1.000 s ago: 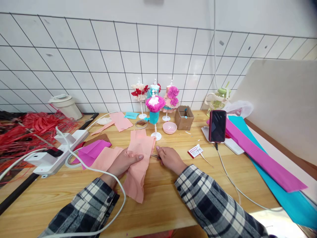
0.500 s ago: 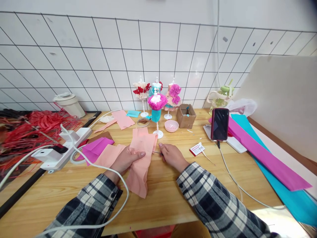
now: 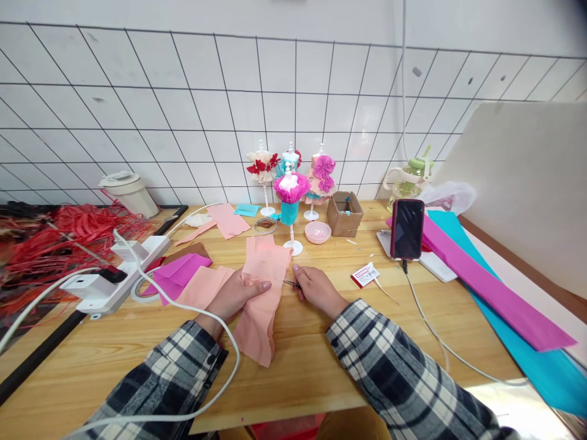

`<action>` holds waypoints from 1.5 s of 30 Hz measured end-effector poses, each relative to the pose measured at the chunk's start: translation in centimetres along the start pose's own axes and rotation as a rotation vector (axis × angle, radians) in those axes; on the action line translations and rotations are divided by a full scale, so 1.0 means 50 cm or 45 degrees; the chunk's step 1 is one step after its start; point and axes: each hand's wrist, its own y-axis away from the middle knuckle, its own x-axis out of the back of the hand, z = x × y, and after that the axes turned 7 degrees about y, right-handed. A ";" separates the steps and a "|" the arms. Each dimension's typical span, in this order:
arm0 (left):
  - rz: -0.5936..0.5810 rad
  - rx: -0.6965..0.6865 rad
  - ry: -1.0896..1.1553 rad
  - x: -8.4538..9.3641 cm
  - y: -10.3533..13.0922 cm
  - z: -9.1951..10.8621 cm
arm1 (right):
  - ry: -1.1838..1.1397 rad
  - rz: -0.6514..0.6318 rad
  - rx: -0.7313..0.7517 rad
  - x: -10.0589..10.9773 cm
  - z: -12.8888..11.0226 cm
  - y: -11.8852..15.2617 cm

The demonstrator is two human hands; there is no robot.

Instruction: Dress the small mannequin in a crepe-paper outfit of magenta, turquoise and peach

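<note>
Curving over the left sleeve (image 3: 178, 360), a white cable (image 3: 156, 419) lies nearest, on the near side of the left fingers. Next comes the loose near end of the peach crepe paper (image 3: 266, 302), reaching past the left hand (image 3: 229, 293) toward the person. This strip's long axis runs near to far, its near end angled slightly leftward and its far end pointing at the wall. The left fingers are clamped on it about midway, thumb flat on top. Whether the strip touches the surface (image 3: 312, 366) there, I cannot tell.

Right of the strip, the right hand (image 3: 318, 292) has its fingers closed around small scissors (image 3: 292, 283), which point left, across the strip's long axis, tips at its right edge; whether the blades are parted is too small to tell.

Left of the left fingers lie another peach sheet (image 3: 204, 287) and magenta paper (image 3: 181, 275). Just beyond the strip's far end stands a magenta-ruffled dress form (image 3: 290, 211). Farther past the right fingers are a pink bowl (image 3: 318, 233) and a cardboard box (image 3: 345, 217).
</note>
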 end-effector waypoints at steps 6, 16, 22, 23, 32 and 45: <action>0.008 0.017 -0.058 -0.008 0.003 0.006 | 0.011 0.005 0.019 -0.002 0.002 -0.001; -0.001 0.022 -0.100 -0.009 0.002 0.002 | 0.073 0.015 0.058 -0.002 -0.007 -0.001; -0.052 0.003 -0.081 -0.013 0.003 0.004 | 0.105 -0.008 0.036 0.002 -0.011 -0.001; -0.055 -0.001 -0.079 -0.014 0.004 0.005 | 0.107 -0.010 0.033 0.003 -0.011 -0.001; -0.039 0.029 -0.131 -0.009 0.004 0.006 | 0.168 -0.023 -0.017 0.006 -0.012 -0.002; 0.037 -0.043 -0.170 -0.026 0.008 0.016 | 0.173 -0.023 -0.012 0.004 -0.007 -0.001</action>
